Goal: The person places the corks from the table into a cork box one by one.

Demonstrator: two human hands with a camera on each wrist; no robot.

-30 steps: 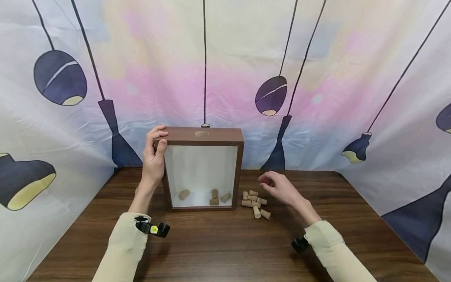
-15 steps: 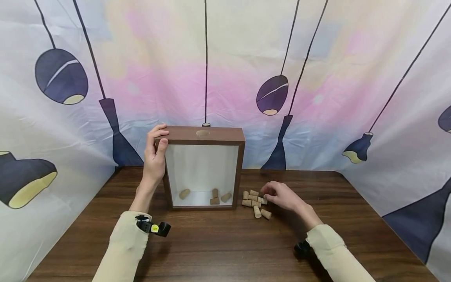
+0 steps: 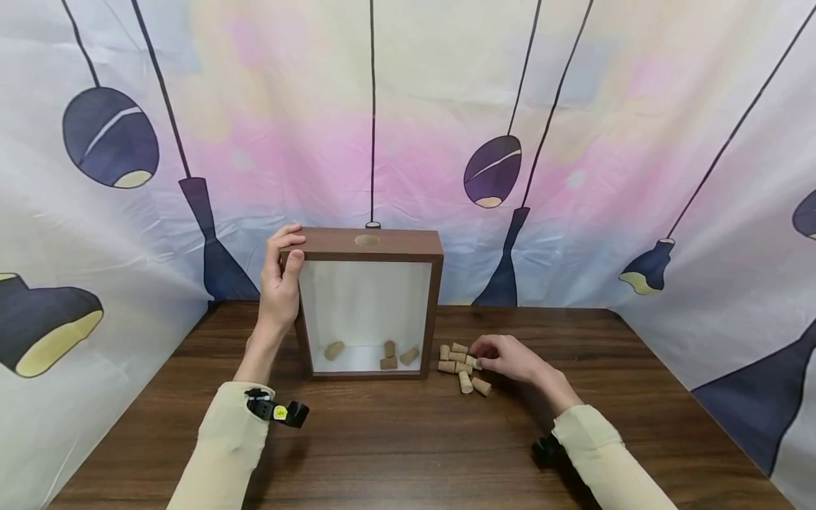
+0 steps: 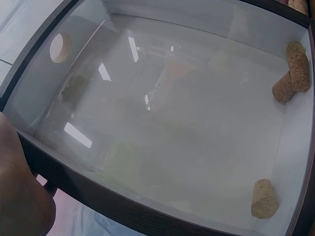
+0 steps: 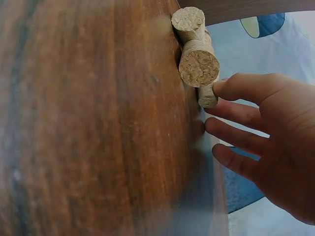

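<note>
A brown wooden shadow box (image 3: 361,246) with a clear front stands upright on the table. Its top edge has a round hole, and several corks (image 3: 334,350) lie on its floor. My left hand (image 3: 279,290) grips the upper left corner, thumb in front and fingers over the top. To the right of the box lies a loose pile of corks (image 3: 456,358). At the pile's right side, my right hand (image 3: 513,358) pinches a cork (image 5: 208,96) between thumb and index finger. In the right wrist view its other fingers are spread, and nearer corks (image 5: 199,68) partly cover the pinched one.
The dark wooden table (image 3: 395,446) stretches in front of the box and to both sides. Behind it hangs a cloth backdrop (image 3: 421,106) printed with lamps. Two corks (image 3: 481,386) lie at the near side of the pile.
My right hand has come down from above the pile to a cork at its right side, where thumb and finger have closed on it. The left hand and the box stay in place.
</note>
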